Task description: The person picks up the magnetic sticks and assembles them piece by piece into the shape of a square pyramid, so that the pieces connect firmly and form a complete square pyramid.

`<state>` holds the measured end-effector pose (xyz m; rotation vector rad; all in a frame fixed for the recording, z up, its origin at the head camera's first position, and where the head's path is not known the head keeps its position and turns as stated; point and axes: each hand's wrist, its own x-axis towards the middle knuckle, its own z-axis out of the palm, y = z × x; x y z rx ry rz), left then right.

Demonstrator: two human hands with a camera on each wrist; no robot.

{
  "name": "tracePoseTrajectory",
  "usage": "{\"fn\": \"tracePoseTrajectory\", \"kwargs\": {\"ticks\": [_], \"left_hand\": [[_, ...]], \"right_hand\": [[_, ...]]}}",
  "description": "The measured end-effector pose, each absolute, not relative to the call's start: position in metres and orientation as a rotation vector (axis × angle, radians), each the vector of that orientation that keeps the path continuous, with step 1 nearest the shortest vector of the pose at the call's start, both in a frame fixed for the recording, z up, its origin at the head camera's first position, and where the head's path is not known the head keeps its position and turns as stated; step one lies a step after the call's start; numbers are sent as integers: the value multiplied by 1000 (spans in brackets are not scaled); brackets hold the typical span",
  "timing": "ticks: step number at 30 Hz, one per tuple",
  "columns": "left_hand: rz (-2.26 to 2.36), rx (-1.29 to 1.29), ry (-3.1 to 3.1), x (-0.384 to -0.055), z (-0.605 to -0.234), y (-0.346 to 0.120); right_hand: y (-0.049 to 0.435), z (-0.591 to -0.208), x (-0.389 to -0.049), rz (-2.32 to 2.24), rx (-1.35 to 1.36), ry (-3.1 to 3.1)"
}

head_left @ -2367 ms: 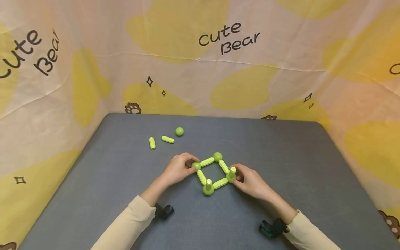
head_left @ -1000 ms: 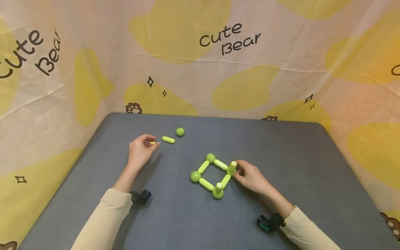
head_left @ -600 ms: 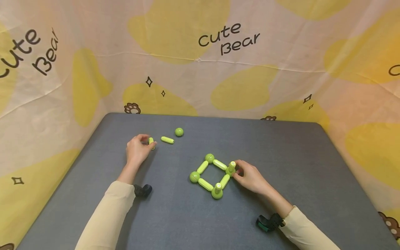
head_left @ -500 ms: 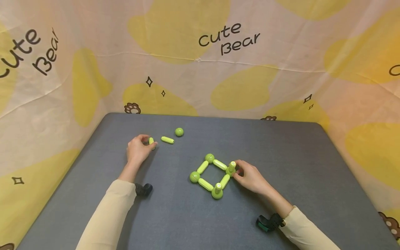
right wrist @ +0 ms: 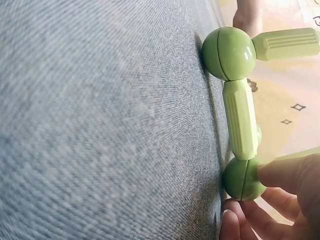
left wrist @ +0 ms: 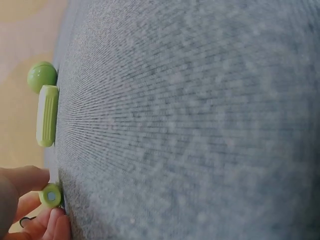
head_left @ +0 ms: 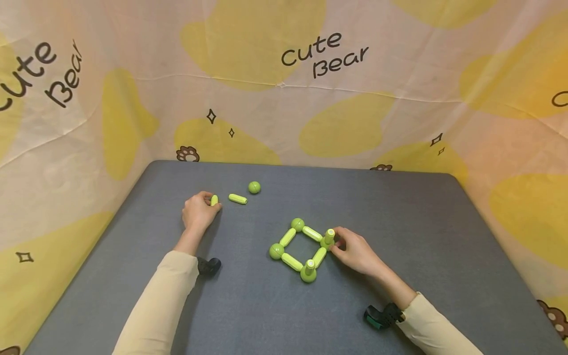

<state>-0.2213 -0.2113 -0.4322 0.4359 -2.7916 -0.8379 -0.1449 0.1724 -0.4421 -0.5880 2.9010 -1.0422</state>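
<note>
My left hand (head_left: 197, 212) pinches a light-green magnetic rod (head_left: 215, 200) at the back left of the table. In the left wrist view the round end of this rod, with a grey disc in it, shows between thumb and fingers. On the right, my right hand (head_left: 356, 254) grips the green ball (right wrist: 240, 179) at the right corner of a flat square. That square has rods (head_left: 292, 262) for sides and a ball at each corner. Upright rods stand on its right ball and on its front ball (head_left: 308, 274). The left ball (head_left: 277, 251) and back ball (head_left: 298, 225) carry none.
Just right of my left hand lies another light-green rod (head_left: 238, 198), with a loose green ball (head_left: 254, 187) behind it. All of this is on a grey table (head_left: 399, 207). Patterned fabric walls (head_left: 341, 123) rise at its back and sides.
My left hand has left the square's left ball and taken hold of the rod at the back left. The square has turned slightly. My right hand stays on its ball.
</note>
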Motion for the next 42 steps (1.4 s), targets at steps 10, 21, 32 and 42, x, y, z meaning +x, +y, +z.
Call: {"fn": "tracePoseTrajectory", "kwargs": {"ticks": [10,21,32,42], "left_hand": [[-876,433,-2767,-218,-431,-215],[-919,342,-2716,-207,-425,-216],[-997,158,-2704,-189,-413,-197],[-1090,17,-2633,-173,-403,-172]], "right_hand": [[172,-441,-144,-1048,-590,2898],[173,-440,-144,-1045,-601,2896],[172,-439,-145,-1047,-605,2891],[171,-440,-148,-1056,-626,2898]]}}
